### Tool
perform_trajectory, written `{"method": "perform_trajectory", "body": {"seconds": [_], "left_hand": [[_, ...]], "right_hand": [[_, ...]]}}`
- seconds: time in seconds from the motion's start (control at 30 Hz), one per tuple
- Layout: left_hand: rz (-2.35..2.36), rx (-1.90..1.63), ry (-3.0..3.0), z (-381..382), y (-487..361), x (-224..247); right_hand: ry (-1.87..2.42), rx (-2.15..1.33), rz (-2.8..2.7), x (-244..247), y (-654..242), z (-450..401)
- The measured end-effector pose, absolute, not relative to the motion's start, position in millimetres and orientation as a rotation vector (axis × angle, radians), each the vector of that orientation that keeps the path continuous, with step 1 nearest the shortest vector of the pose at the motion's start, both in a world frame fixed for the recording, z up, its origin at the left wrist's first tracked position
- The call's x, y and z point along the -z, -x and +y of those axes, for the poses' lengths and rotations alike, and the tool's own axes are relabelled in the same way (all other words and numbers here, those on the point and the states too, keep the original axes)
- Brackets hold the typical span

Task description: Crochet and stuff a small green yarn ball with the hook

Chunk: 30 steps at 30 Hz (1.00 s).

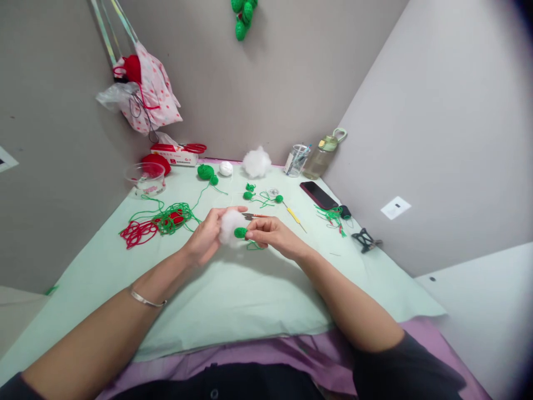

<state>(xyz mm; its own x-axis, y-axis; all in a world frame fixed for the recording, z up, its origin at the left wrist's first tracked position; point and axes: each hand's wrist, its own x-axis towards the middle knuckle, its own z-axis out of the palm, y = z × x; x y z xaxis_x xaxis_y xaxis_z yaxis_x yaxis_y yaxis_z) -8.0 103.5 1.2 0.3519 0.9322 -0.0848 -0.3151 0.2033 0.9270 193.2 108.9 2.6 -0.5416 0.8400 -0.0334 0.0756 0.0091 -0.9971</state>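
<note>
My left hand (208,236) is closed around a tuft of white fluffy stuffing (228,226), over the middle of the table. My right hand (270,233) pinches a small green crocheted piece (240,233) right against the stuffing. A green yarn tail (254,245) hangs below the right fingers. Just behind the hands lies a dark-bladed tool with reddish handles (256,215), partly hidden. Beyond it are two more small green crocheted pieces, one (248,195) with loose yarn and one (279,199) by a yellow crochet hook (293,214).
Tangled red and green yarn (166,219) lies at left, near a clear plastic tub (145,179) and a tissue box (175,155). A stuffing heap (256,162), a clear cup (297,161) and a bottle (320,158) stand at the back. A phone (318,194) and yarn scraps (331,215) lie right.
</note>
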Motion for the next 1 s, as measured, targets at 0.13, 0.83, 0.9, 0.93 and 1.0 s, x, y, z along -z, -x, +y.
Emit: {"method": "perform_trajectory", "body": {"seconds": [0.13, 0.83, 0.9, 0.93, 1.0], "left_hand": [[0.754, -0.984, -1.023, 106.0, 8.8, -1.6], [1.004, -1.097, -1.450, 100.8, -0.9, 8.7], [1.016, -1.115, -1.480, 102.3, -0.1, 10.2], [1.018, -1.113, -1.496, 102.9, 0.4, 10.7], [1.022, -1.096, -1.531, 103.8, 1.4, 11.6]], "right_hand": [[0.988, -1.497, -1.597, -0.7, -189.6, 108.9], [1.259, -0.674, -1.765, 6.1, -182.7, 103.2], [1.261, -0.626, -1.806, 5.3, -182.1, 101.6], [1.258, -0.601, -1.828, 4.6, -181.8, 100.9], [1.248, -0.549, -1.869, 3.3, -181.3, 99.7]]}}
